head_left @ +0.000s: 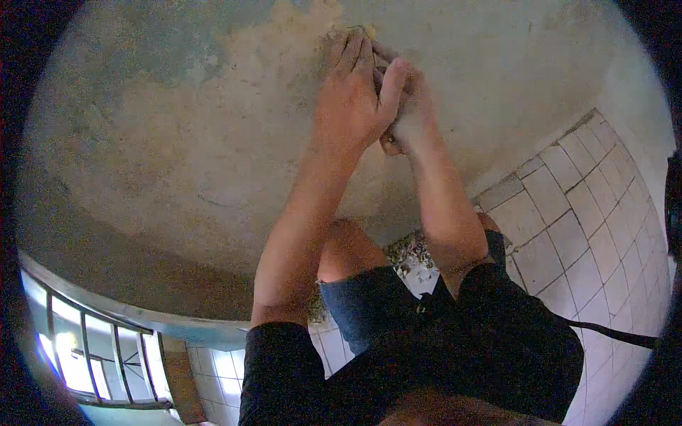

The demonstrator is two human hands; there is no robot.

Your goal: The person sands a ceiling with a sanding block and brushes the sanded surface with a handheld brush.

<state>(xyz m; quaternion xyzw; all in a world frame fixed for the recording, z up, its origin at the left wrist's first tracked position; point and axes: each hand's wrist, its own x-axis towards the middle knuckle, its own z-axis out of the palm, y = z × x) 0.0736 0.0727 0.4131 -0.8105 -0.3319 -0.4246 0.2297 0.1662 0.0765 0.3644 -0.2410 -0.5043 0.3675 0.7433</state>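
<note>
My left hand [349,92] lies against the stained wall [206,156], its fingers stretched out together and pointing up, its thumb spread across toward the other hand. Right beside it, my right hand [414,106] is closed, partly behind the left thumb. What the right hand grips, if anything, is hidden; a small brownish end shows below it, and I cannot tell whether that is a handle or fingertips. Around the fingertips the wall has a yellowish, patchy spot [312,21] where the grey-green surface looks worn. Both hands are slightly blurred.
White flakes and dark debris [415,268] lie below, between my bent knees. Pale tiles [561,213] with dark joints cover the surface at the right. A barred window [99,348] is at lower left. A black strap [611,331] runs off to the right.
</note>
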